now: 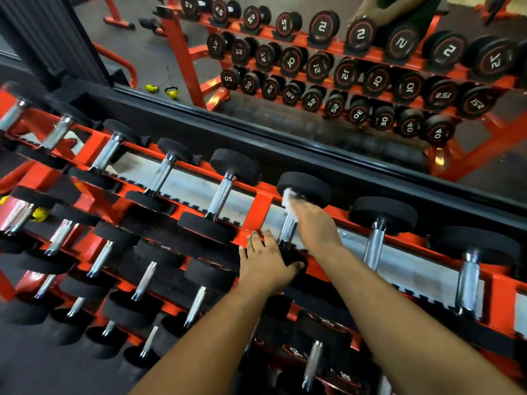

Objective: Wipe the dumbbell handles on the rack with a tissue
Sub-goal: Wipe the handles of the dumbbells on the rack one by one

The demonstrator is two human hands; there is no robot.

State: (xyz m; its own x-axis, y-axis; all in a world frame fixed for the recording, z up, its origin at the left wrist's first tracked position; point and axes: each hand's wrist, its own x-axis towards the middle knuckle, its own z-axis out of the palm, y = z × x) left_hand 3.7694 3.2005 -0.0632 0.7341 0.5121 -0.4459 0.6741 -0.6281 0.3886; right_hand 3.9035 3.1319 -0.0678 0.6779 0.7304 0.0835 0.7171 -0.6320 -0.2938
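Note:
A red rack (258,215) holds rows of black dumbbells with chrome handles. My right hand (313,226) is closed around a white tissue (288,198) and presses it onto the upper part of one chrome handle (286,232) on the top tier. That dumbbell's far head (303,185) shows above my fingers. My left hand (263,260) lies flat on the near black head of the same dumbbell, fingers spread, thumb hooked over its right side. The near head is mostly hidden under that hand.
Neighbouring dumbbells stand close on both sides: one handle (221,195) to the left, another (375,245) to the right. Lower tiers hold several more dumbbells. A mirror (285,67) behind the rack reflects it. Yellow items (171,92) lie on the floor in the reflection.

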